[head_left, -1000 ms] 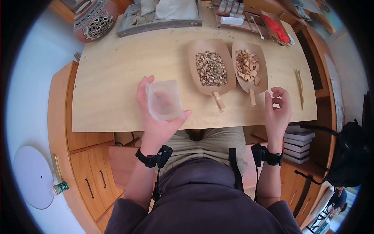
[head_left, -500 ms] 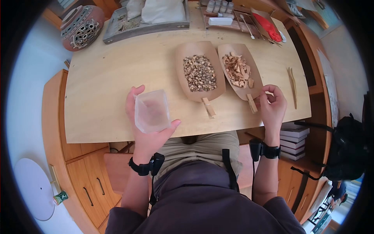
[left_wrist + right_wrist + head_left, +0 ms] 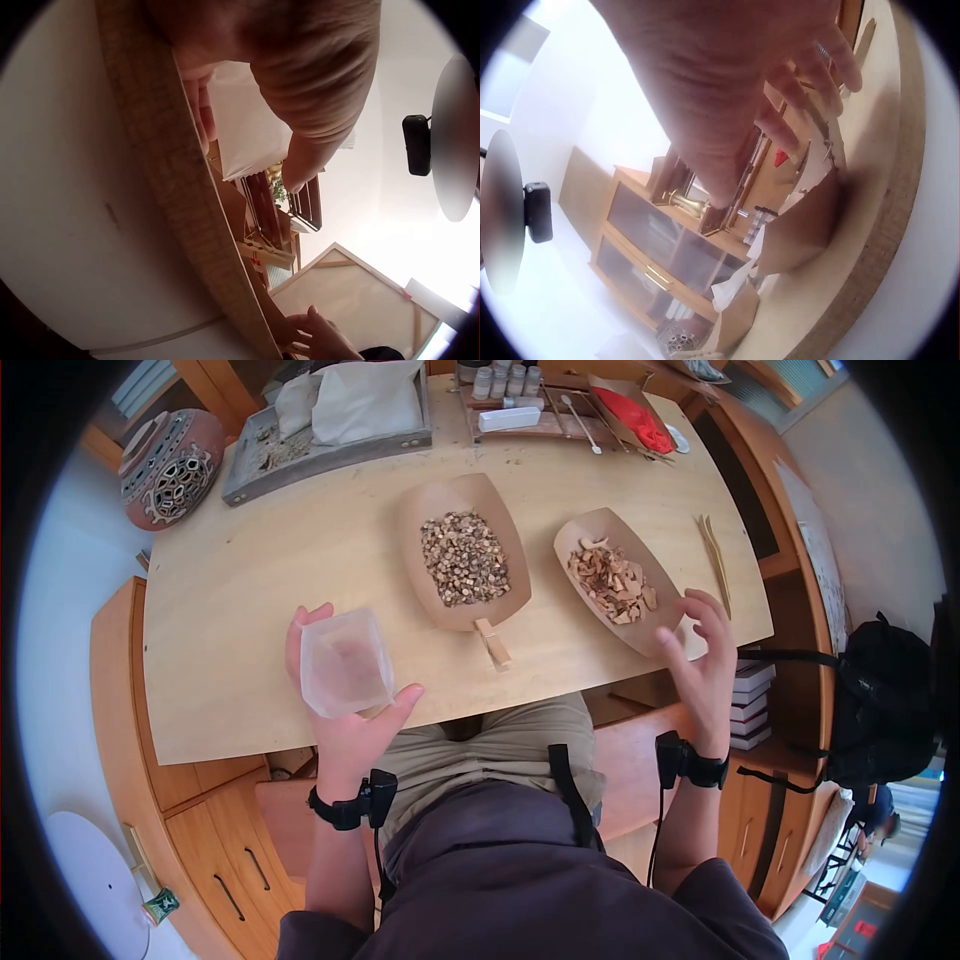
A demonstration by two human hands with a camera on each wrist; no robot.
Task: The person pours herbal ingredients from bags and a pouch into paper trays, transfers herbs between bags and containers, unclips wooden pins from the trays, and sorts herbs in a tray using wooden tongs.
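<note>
My left hand (image 3: 352, 740) holds a translucent white bag (image 3: 346, 660), its mouth spread wide, between the thumb on one side and fingers on the other. In the left wrist view the bag (image 3: 244, 124) has a serrated edge. A brown paper tray (image 3: 515, 545) of small chopped brown pieces (image 3: 465, 560) sits mid-table, with a wooden clothespin (image 3: 493, 645) on its near end. Right of it lies a second paper tray (image 3: 575, 532) of thin dried slices (image 3: 615, 582). My right hand (image 3: 708, 675) is at this tray's near end, thumb and fingers apart, covering that end.
Wooden tweezers (image 3: 716, 565) lie at the table's right. Along the back stand a grey wooden tray (image 3: 330, 465) with white bags, small jars (image 3: 507, 382) on a rack, and a tray with red cloth (image 3: 635, 420). A pierced clay pot (image 3: 175, 470) is at the far left.
My right hand reached the right tray, and that tray now stands farther right, apart from the other. The hand's fingers have spread. My left hand still holds the bag. The head view has shifted.
</note>
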